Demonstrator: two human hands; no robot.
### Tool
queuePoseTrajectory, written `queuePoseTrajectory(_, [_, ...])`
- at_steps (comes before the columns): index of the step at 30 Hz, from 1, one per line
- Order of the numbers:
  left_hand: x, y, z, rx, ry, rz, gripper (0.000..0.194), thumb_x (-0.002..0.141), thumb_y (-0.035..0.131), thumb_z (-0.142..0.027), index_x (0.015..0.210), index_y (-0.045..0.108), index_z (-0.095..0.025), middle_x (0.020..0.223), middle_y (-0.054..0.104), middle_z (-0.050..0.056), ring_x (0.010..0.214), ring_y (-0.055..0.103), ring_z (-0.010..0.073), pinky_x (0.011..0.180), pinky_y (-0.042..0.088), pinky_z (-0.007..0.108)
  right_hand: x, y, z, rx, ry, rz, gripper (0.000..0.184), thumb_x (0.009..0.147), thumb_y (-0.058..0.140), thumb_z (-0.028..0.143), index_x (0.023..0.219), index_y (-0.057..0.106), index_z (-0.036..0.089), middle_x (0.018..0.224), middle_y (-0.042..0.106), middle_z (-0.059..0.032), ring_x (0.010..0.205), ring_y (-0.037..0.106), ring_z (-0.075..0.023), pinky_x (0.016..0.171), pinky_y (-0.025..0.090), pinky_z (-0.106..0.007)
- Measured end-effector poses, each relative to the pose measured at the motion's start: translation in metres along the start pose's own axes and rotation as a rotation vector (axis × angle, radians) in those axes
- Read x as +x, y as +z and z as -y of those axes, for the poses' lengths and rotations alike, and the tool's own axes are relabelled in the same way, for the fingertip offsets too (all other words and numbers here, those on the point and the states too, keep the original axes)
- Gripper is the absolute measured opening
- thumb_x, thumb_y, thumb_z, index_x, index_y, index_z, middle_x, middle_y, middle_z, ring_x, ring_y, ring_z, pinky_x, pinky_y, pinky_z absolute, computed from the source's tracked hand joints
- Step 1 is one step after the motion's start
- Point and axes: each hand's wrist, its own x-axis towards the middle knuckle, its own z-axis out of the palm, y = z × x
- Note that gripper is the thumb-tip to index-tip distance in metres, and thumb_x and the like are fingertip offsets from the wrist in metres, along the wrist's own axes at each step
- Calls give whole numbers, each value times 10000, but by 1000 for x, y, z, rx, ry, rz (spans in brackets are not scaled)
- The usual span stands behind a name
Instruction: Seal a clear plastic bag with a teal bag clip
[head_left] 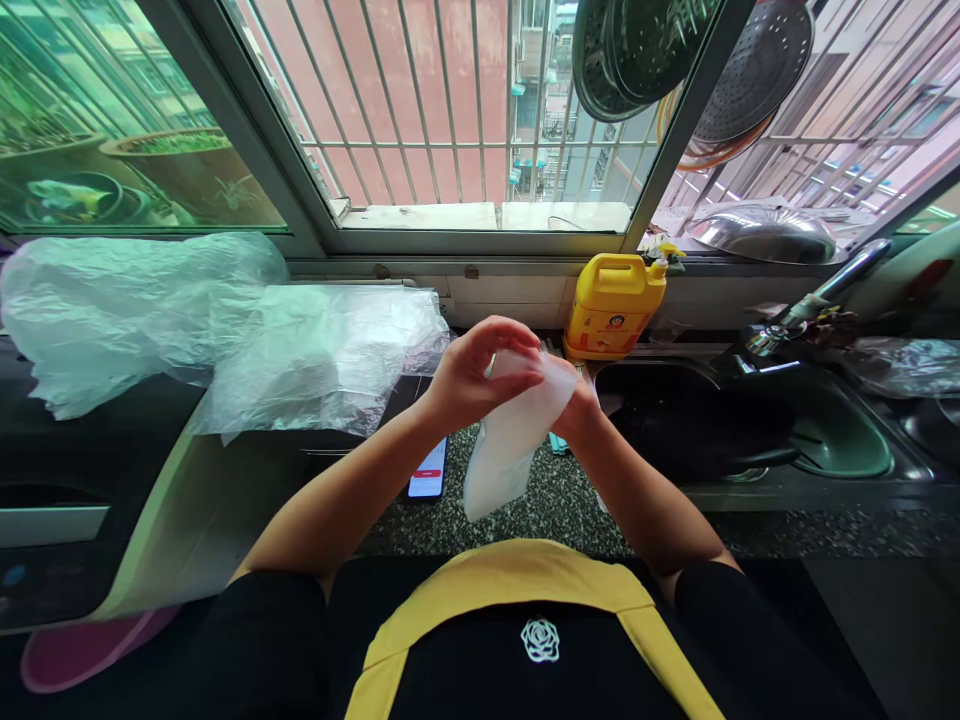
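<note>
Above the speckled countertop point(570, 515), a thin, translucent white plastic bag point(510, 450) hangs between my two hands, its lower end drooping to the left. My left hand point(487, 370) pinches its upper part between thumb and fingers. Behind the plastic, my right hand point(574, 395) grips the other side; most of its fingers are covered. A phone point(427, 470) with a lit screen lies on the counter below my left forearm. Something small and teal point(558, 443) shows beside my right wrist, partly hidden.
Crumpled clear plastic sheets point(300, 350) cover the counter at left, beside a dark appliance point(82, 480). A yellow jug point(615, 305) stands by the window. To the right are a sink with a dark pan point(697, 425), a green basin point(855, 440) and a faucet point(772, 335). Colanders point(757, 75) hang above.
</note>
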Motion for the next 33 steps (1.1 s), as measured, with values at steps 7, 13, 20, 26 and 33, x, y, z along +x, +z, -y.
queuePoseTrajectory(7, [-7, 7, 8, -339, -182, -155, 259, 605, 798, -291, 767, 611, -216, 746, 620, -21, 676, 580, 91, 634, 492, 218, 2, 6, -3, 23, 60, -16, 390, 565, 735, 533, 735, 624, 201, 608, 487, 25, 535, 394, -88, 479, 337, -220])
queuePoseTrajectory(13, [-8, 12, 9, -404, -244, -187, 285, 557, 820, -309, 726, 615, -207, 738, 604, -19, 663, 552, 84, 612, 482, 211, 3, 10, -7, 43, 66, 25, 396, 533, 760, 534, 673, 616, 192, 557, 458, 44, 487, 369, -67, 450, 316, -200])
queuePoseTrajectory(20, [-9, 11, 11, -340, -220, -148, 284, 587, 799, -360, 727, 605, -208, 751, 595, -10, 680, 545, 91, 619, 486, 214, 3, 9, -12, 13, 109, 24, 428, 491, 757, 571, 608, 582, 198, 516, 432, 49, 460, 350, -67, 431, 313, -206])
queuePoseTrajectory(26, [-8, 5, 10, -293, -272, -58, 370, 575, 796, -424, 844, 646, -219, 794, 626, 10, 747, 581, 122, 654, 499, 231, 1, 7, -13, -82, 133, 57, 445, 561, 664, 636, 646, 557, 213, 568, 444, 25, 499, 388, -91, 466, 358, -234])
queuePoseTrajectory(33, [-8, -3, 10, -344, -329, 161, 283, 662, 731, -455, 747, 676, -191, 975, 666, 66, 882, 622, 162, 722, 512, 268, 3, 10, -11, -56, 132, 101, 447, 561, 700, 596, 788, 613, 221, 685, 556, -2, 623, 528, -121, 537, 460, -233])
